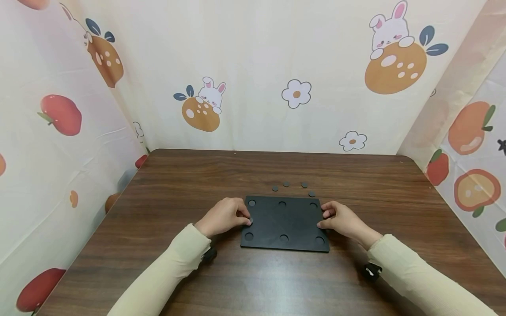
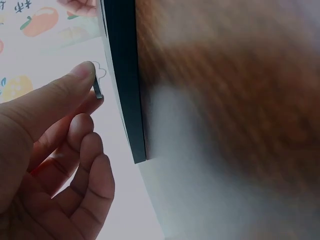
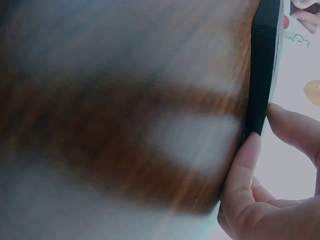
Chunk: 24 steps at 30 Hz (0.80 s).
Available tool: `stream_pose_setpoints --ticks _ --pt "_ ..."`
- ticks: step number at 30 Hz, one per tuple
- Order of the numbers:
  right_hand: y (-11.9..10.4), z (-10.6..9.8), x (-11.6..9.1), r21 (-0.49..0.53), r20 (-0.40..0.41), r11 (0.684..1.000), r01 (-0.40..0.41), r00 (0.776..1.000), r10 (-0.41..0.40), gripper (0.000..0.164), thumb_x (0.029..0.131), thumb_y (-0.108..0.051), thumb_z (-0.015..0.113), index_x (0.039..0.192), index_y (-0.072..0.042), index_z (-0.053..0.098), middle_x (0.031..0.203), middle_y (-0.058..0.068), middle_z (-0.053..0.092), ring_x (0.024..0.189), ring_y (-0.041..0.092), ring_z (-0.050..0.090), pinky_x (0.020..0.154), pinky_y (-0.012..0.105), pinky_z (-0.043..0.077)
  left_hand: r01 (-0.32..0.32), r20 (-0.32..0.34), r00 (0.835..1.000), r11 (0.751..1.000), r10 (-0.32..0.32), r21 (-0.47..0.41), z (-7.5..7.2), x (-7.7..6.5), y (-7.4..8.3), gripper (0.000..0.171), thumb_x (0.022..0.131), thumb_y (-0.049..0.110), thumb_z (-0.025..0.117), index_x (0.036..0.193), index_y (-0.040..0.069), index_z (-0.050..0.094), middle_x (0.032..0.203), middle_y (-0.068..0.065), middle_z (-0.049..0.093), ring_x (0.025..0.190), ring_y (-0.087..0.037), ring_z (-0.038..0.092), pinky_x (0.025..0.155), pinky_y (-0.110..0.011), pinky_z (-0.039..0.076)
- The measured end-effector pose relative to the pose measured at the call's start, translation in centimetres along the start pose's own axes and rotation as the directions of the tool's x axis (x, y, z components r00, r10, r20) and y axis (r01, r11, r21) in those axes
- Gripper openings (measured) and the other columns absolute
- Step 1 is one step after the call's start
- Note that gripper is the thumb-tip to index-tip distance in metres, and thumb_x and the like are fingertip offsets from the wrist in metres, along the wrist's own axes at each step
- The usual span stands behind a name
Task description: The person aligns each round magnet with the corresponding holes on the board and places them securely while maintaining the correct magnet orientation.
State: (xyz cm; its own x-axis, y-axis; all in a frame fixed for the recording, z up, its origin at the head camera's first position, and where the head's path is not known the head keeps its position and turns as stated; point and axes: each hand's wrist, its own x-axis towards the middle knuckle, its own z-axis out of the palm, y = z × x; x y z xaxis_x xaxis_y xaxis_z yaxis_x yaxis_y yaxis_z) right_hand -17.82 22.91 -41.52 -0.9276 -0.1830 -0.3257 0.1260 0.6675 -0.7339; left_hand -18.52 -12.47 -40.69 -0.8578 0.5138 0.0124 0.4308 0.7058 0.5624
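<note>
Dark characters (image 2: 22, 6) on fruit-print backdrop (image 2: 55, 57), left wrist view; too small to read surely

The place was a little booth, with bunny-and-fruit cloth (image 1: 253, 52) around three sides of a brown tabletop (image 1: 189, 175).

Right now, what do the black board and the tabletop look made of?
The black board looks like matte plastic, given its even, dull surface, though painted wood is possible. The tabletop looks like satin wood or laminate: brown grain, soft glare.
</note>
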Motion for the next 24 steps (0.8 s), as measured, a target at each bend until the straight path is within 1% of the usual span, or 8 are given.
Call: stream_pose_setpoints --ticks 5,13,24 --pt "0.0 0.0 0.0 0.009 0.0 1.0 0.003 1.0 -0.003 0.061 0.084 -0.017 0.077 0.132 0.006 0.047 0.105 0.012 0.053 0.092 0.024 0.049 0.074 0.034 0.042 0.002 0.023 1.0 1.0 -0.002 -0.012 0.0 -0.5 0.2 0.007 0.083 0.02 0.079 0.088 0.016 0.078 0.087 0.008 0.064 0.074 -0.005 0.057 0.065 -0.022 0.048" --pt "0.0 0.0 0.0 0.009 -0.001 1.0 0.002 1.0 -0.002 0.061 0.084 -0.017 0.077 0.132 0.005 0.047 0.105 0.012 0.053 0.092 0.024 0.049 0.074 0.034 0.042 -0.03 0.051 0.998 0.999 0.031 -0.014 0.1 -1.2 0.5 0.007 0.083 0.019 0.078 0.089 0.015 0.078 0.088 0.007 0.064 0.072 -0.005 0.058 0.064 -0.022 0.049" --pt "0.0 0.0 0.0 -0.003 -0.006 1.0 0.001 1.0 -0.001 0.061 0.084 -0.018 0.077 0.132 0.005 0.047 0.105 0.013 0.053 0.091 0.023 0.05 0.074 0.033 0.042 -0.064 0.087 0.994 0.998 0.062 0.018 0.2 -2.0 1.1 0.007 0.083 0.023 0.079 0.086 0.017 0.078 0.082 0.011 0.061 0.069 0.0 0.054 0.063 -0.019 0.048"
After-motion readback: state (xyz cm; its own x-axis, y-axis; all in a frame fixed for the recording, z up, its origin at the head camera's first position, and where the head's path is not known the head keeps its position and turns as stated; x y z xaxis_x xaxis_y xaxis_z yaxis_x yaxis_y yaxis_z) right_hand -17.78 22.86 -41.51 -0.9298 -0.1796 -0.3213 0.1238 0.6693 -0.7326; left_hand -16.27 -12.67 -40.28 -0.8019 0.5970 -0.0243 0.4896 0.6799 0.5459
